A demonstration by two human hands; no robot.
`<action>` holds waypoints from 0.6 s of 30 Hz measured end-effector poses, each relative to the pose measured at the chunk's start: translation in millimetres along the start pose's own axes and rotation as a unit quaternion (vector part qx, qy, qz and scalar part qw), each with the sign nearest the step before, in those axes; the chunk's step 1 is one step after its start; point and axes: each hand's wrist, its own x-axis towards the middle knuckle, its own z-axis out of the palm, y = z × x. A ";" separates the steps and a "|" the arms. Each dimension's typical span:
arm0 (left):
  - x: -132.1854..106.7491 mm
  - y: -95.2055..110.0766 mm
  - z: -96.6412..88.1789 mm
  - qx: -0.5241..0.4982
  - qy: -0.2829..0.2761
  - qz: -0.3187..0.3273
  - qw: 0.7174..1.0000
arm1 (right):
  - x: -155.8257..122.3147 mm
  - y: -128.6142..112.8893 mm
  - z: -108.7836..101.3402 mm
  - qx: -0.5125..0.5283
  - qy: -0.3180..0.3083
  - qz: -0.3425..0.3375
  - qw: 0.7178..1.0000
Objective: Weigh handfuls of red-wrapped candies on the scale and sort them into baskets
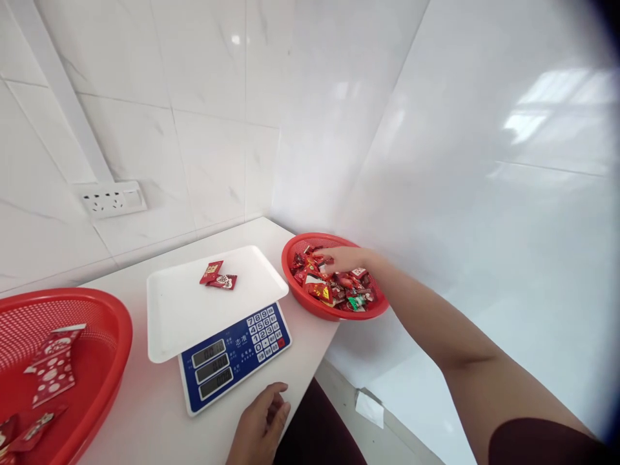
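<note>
My right hand [341, 258] reaches into a red plastic basket [310, 302] on the right. Its fingers are stretched out over a pile of wrapped candies [341, 281], mostly red, and touch some of them. My left hand [264, 420] rests at the table's front edge, loosely curled with thumb and forefinger apart, holding nothing visible. Just beyond it stands a blue and white digital scale [237, 355] with a number keypad and three display rows. On the scale's white tray [179, 310] lie two red candy packets [217, 276], one overlapping the other.
Another red basket [119, 342], cut off by the left edge, holds several red packets [54, 378]. All stand on a white table [140, 413] in a wall corner. A power socket strip [111, 198] is on the tiled wall. A white piece [369, 409] lies on the floor.
</note>
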 end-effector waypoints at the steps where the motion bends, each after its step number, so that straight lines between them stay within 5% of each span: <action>1: -0.2 0.4 0.3 -0.001 0.006 0.000 1.000 | -4.1 5.8 7.5 -0.008 -0.018 0.001 1.000; 7: -1.1 2.6 1.4 0.008 0.017 0.004 1.000 | -9.3 2.9 55.8 -0.077 -0.002 0.031 0.997; 18: -0.8 -0.4 -0.3 0.024 0.002 0.013 1.000 | -1.5 0.3 21.7 -0.070 0.092 0.069 0.991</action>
